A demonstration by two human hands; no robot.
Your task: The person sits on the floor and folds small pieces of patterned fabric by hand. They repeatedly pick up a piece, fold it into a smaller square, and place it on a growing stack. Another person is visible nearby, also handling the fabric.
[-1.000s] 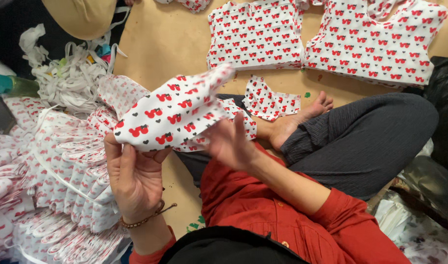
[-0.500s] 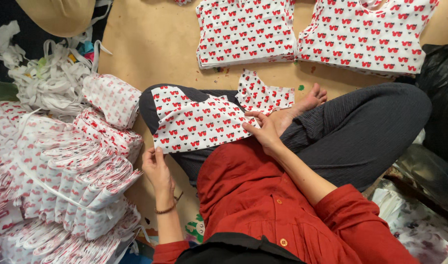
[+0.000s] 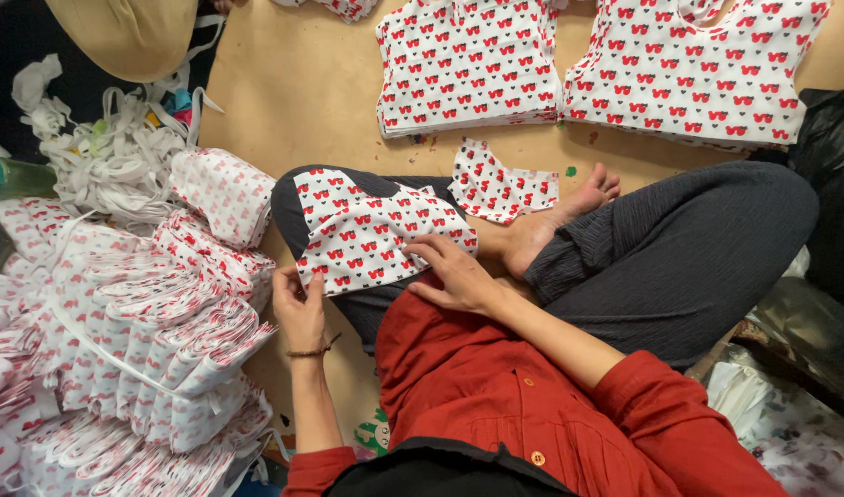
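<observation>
Fingers of the left hand (image 3: 299, 308) pinching the lower-left corner of a white printed fabric piece (image 3: 371, 235) spread over the knee, the right hand (image 3: 454, 276) resting flat and open on its lower-right edge, with bundled stacks of cut pieces (image 3: 136, 340) just beside on the floor (image 3: 302, 92).

Seated cross-legged on tan floor (image 3: 320, 101). Left hand (image 3: 299, 308) pinching lower left corner of printed fabric piece (image 3: 371, 235) spread over knee; right hand (image 3: 454, 276) pressing its right edge. Bundled stacks (image 3: 155, 340) along floor's left edge.
</observation>
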